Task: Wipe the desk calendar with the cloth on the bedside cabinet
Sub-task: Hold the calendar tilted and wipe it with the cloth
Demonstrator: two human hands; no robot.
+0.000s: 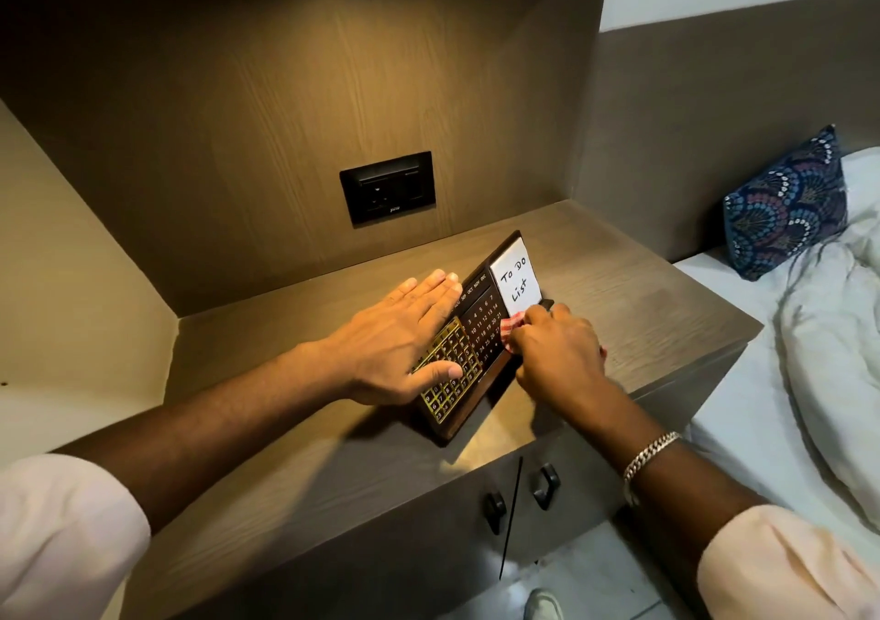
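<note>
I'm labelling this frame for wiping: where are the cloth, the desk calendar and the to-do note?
cloth [513, 321]: head view, checked fold above the right hand.
desk calendar [481, 329]: head view, dark date grid.
to-do note [516, 283]: head view, middle of white card.

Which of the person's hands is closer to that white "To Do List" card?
The right hand, holding the cloth, sits just below the white card. The left hand lies flat on the desk calendar, further from the card.

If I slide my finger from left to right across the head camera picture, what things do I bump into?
Left hand → desk calendar → cloth → right hand → bracelet → patterned pillow.
</note>
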